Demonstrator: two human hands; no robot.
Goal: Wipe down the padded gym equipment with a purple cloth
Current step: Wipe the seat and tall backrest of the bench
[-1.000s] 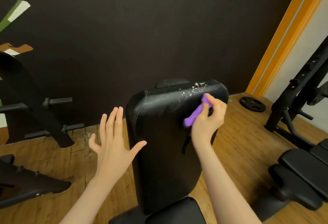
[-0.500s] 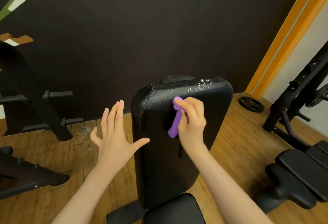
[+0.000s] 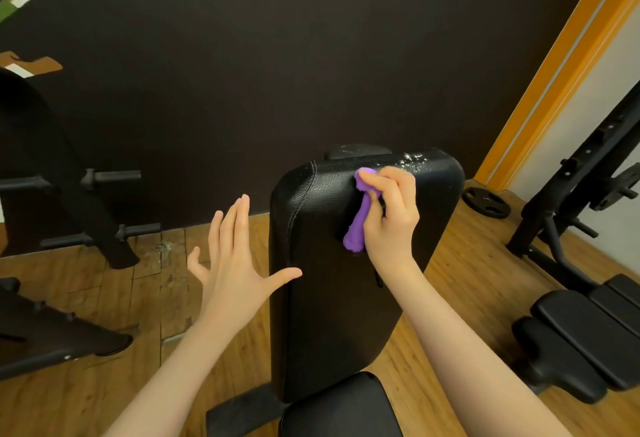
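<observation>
A black padded backrest (image 3: 325,298) stands upright in the middle, with white droplets or specks near its top right corner. My right hand (image 3: 391,218) grips a bunched purple cloth (image 3: 356,228) and presses it against the upper part of the pad. My left hand (image 3: 232,263) hovers to the left of the pad with fingers spread and straight, its thumb tip at the pad's left edge. The black seat pad (image 3: 339,405) shows at the bottom.
A dark wall stands right behind the backrest. A black rack with pegs (image 3: 79,201) is on the left, another bench (image 3: 588,332) and frame on the right. A weight plate (image 3: 485,201) lies on the wooden floor by the orange trim.
My right hand has swept the purple cloth leftward from the pad's top right corner toward its middle, then slightly back up. My left hand stays spread beside the pad.
</observation>
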